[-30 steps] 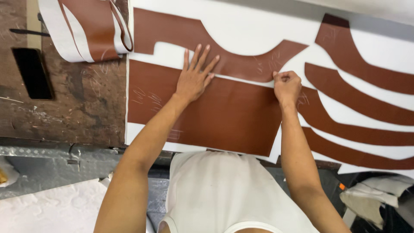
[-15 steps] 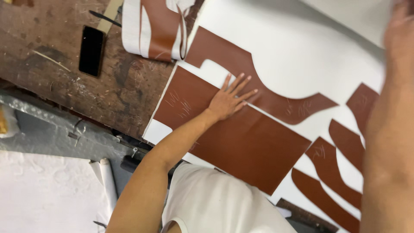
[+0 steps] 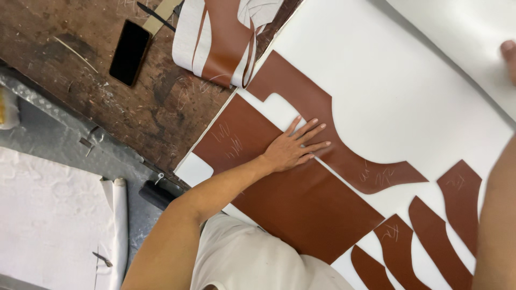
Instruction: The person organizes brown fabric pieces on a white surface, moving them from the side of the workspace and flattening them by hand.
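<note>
My left hand (image 3: 293, 147) lies flat with fingers spread on a large rectangular brown leather piece (image 3: 301, 201), at its upper edge. Beside it lies a curved brown leather piece (image 3: 322, 118). Both rest on a white sheet (image 3: 392, 80) that covers the table. My right forearm (image 3: 497, 215) runs up the right edge of the view. Only a fingertip of my right hand (image 3: 509, 56) shows at the far right, over the white sheet, and whether it holds anything is hidden.
Several narrow curved brown leather strips (image 3: 430, 236) lie at lower right. A curled bundle of white-backed leather offcuts (image 3: 215, 37) sits at the top. A black phone (image 3: 130, 52) and a thin dark tool (image 3: 156, 16) lie on the worn wooden bench (image 3: 107, 96).
The view has swung further left and tilted. My left hand stays pressed on the rectangular piece. My right arm has lifted off the leather and reaches away toward the upper right.
</note>
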